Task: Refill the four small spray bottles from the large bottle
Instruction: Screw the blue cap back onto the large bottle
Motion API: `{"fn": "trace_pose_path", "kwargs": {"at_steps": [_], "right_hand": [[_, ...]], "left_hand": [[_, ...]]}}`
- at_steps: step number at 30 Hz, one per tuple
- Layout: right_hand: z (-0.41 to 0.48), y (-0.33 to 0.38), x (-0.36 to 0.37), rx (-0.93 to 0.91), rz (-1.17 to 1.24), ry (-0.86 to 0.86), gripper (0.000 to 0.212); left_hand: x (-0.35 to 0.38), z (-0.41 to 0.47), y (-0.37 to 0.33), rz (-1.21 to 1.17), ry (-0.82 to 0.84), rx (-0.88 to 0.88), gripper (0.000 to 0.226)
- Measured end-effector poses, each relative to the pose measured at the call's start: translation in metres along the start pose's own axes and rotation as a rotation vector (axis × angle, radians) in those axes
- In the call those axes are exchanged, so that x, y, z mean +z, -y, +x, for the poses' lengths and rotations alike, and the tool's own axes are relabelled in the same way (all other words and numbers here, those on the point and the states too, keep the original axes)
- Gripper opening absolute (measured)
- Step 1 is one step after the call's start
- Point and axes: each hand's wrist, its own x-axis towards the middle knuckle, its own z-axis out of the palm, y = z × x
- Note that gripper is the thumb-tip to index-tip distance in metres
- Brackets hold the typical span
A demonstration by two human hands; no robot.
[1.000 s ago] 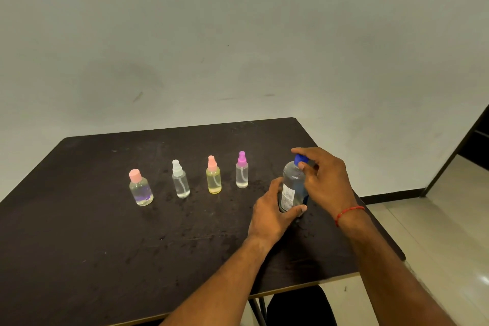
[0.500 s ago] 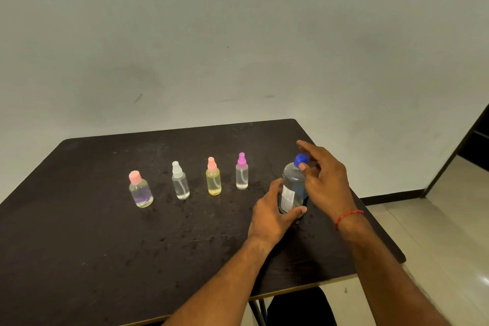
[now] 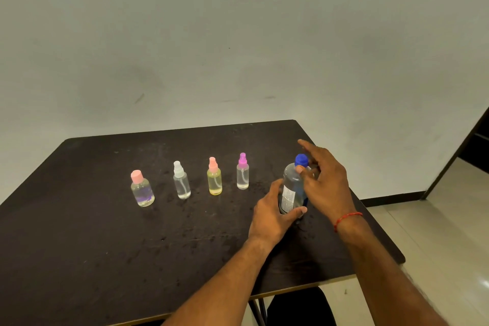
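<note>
The large clear bottle [image 3: 291, 185] with a blue cap [image 3: 301, 160] stands upright on the right side of the dark table [image 3: 100, 251]. My left hand [image 3: 270, 217] grips its lower body, over the white label. My right hand [image 3: 326, 180] hovers at the cap with fingers spread; the thumb tip touches the neck just below the cap. Four small spray bottles stand in a row to the left: a squat one with a pink cap [image 3: 142, 189], a white-capped one [image 3: 181, 181], a yellowish one with a pink sprayer [image 3: 214, 180], and a magenta-capped one [image 3: 242, 173].
The table's right edge runs close behind my right wrist, with pale floor tiles [image 3: 436, 241] beyond. A plain wall [image 3: 238, 47] rises behind the table. A dark chair seat [image 3: 299, 307] shows under the front edge.
My right hand's fingers have lifted off the blue cap and spread out; a second ago they were curled round it. The left hand and the bottle stay in place.
</note>
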Motion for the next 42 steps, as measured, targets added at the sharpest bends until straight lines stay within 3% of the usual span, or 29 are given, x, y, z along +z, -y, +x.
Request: {"fn": "trace_pose_path", "kwargs": {"at_steps": [8,11,16,20,24,27,31,38,42], "right_hand": [[0.0009,0.0,0.0048,0.029,-0.053,-0.112,0.029],[0.0,0.0036,0.0047,0.069,-0.046,-0.124,0.033],[-0.0005,0.0042,0.0002,0.046,-0.022,-0.052,0.056],[-0.0012,0.0,0.0019,0.003,-0.065,-0.041,0.033],[0.0039,0.0036,0.0042,0.015,-0.159,-0.088,0.025],[0.0058,0.006,0.0035,0.043,-0.156,-0.095,0.028],[0.0019,0.0033,0.001,0.03,-0.079,-0.01,0.049],[0.0024,0.0003,0.0019,0.019,-0.096,-0.064,0.028],[0.0058,0.0048,0.002,0.075,-0.129,-0.073,0.03]], "left_hand": [[-0.0003,0.0007,0.0014,0.022,-0.005,-0.002,0.077],[-0.0003,0.0008,0.0005,0.027,0.0,-0.004,0.077],[-0.001,0.0002,-0.0006,0.028,0.003,-0.005,0.074],[0.0004,0.0009,0.001,0.015,0.005,-0.006,0.074],[0.0008,0.0007,0.0013,0.024,0.002,-0.011,0.075],[0.0004,0.0008,0.0017,0.023,0.004,-0.009,0.076],[0.0,0.0011,0.0012,0.011,0.004,-0.006,0.076],[-0.0001,0.0006,0.0007,0.021,-0.003,0.004,0.076],[-0.0003,0.0,-0.0002,0.032,-0.001,0.007,0.076]]}}
